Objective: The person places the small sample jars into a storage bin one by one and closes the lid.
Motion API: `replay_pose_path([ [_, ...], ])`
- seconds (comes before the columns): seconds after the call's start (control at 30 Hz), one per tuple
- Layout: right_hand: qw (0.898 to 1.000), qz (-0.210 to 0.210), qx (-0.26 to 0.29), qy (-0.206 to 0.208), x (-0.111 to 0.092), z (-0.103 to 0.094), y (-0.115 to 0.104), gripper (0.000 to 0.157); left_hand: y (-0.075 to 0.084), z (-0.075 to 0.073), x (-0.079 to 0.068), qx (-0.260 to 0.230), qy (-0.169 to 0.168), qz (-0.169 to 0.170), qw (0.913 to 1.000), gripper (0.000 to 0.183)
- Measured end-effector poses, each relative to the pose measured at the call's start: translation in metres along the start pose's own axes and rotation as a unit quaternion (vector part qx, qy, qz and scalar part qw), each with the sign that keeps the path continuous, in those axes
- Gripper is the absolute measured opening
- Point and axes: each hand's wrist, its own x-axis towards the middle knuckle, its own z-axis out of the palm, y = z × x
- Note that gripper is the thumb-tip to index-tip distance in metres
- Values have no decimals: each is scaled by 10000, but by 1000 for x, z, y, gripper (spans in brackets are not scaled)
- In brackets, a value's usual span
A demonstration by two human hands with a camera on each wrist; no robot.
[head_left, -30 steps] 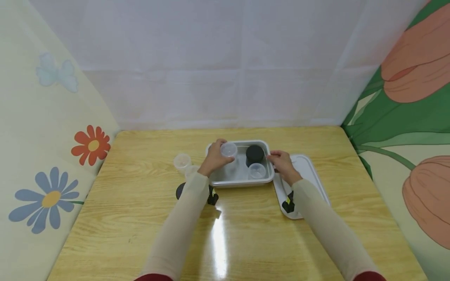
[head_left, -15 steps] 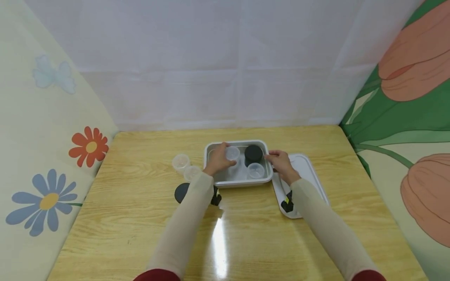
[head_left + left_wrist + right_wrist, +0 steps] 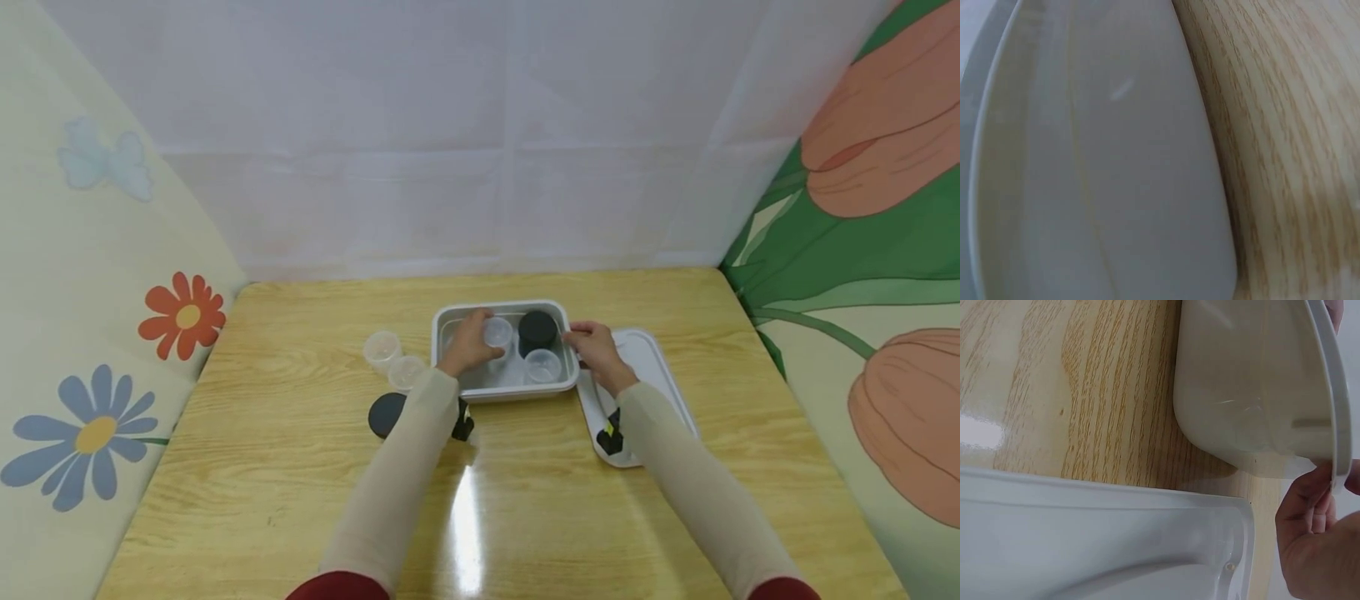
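In the head view my left hand [image 3: 468, 343] holds a small clear plastic cup [image 3: 498, 333] inside the white rectangular tray [image 3: 480, 392], fingers and thumb around its sides. The tray also contains a black round container [image 3: 537, 330] and another clear cup [image 3: 542, 367], both at its right end. My right hand [image 3: 597, 350] pinches the tray's right rim; the right wrist view shows that hand [image 3: 1325, 534] with fingers under the rim [image 3: 1339, 412] and thumb over it. Only the tray's outer wall [image 3: 1141, 150] shows in the left wrist view, without the hand.
Left of the tray, two clear cups [image 3: 405, 372] stand on the wooden table [image 3: 262, 467], with a black round piece [image 3: 386, 414] nearer, partly behind the left sleeve. A white lid [image 3: 660, 375] lies right of the tray under the right forearm.
My left hand has lowered the clear cup into the tray and moved slightly right. The right hand stays on the rim. The head view has shifted a little.
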Motion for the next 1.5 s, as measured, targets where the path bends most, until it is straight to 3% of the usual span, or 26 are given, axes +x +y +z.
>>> replay_pose_path([
  [0.03, 10000, 1, -3, 8, 0, 0, 0, 44, -14, 8, 6, -13, 104, 184, 9998, 75],
  [0.1, 10000, 17, -5, 26, 1, 1, 1, 43, -25, 15, 12, -49, 41, 105, 9999, 77],
  [0.23, 10000, 38, -1, 65, 1, 1, 2, 44, 4, 0, -4, -244, 5, 40, 9997, 70],
  [0.27, 10000, 43, 1, 71, 1, 0, 2, 44, 18, -7, -10, -270, -79, -126, 9995, 70],
  [0.4, 10000, 33, -38, 60, 1, 0, 2, 45, 35, -14, -18, -51, -52, -229, 9997, 67],
  [0.53, 10000, 45, -59, 50, 3, 0, 2, 44, 41, -19, -22, -92, -197, -464, 9987, 73],
  [0.93, 9999, 147, -47, 5, -1, -1, -1, 45, 50, -48, -29, 79, -504, -462, 9976, 72],
  [1.17, 9999, 61, -106, -17, 0, -6, -3, 45, 56, -73, -32, 20, -372, -336, 9987, 66],
  [1.5, 9998, -148, 28, -102, -3, -3, 1, 44, 39, -101, -50, 17, -191, -573, 9982, 58],
])
